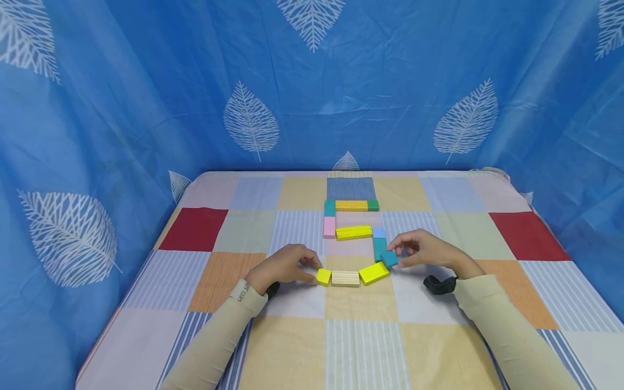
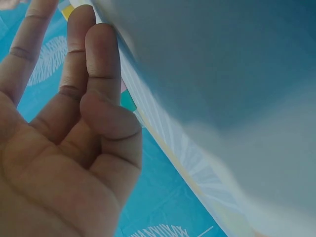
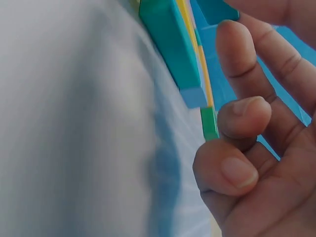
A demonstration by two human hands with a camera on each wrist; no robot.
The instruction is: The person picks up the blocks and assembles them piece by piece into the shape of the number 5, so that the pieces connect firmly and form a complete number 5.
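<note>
My left hand (image 1: 291,264) has its thumb and index finger at the left end of a small yellow block (image 1: 324,277), pinching it on the tablecloth. Its other fingers are bent loosely in the left wrist view. On the other side, my right hand (image 1: 429,251) pinches a teal block (image 1: 389,258) between thumb and fingertips, tilted beside a second teal block (image 1: 379,248). A ribbed pale wooden block (image 1: 345,278) and a bright yellow block (image 1: 374,273) lie between the hands. In the right wrist view the held teal block (image 3: 217,11) is partly cut off by the frame edge.
Farther back, an orange-yellow block (image 1: 351,206), a green block (image 1: 372,206), a pink block (image 1: 329,227), two yellow strips (image 1: 353,233) and a light blue block (image 1: 378,233) continue the outline. A patchwork cloth (image 1: 361,346) covers the table; a blue curtain (image 1: 370,81) hangs behind.
</note>
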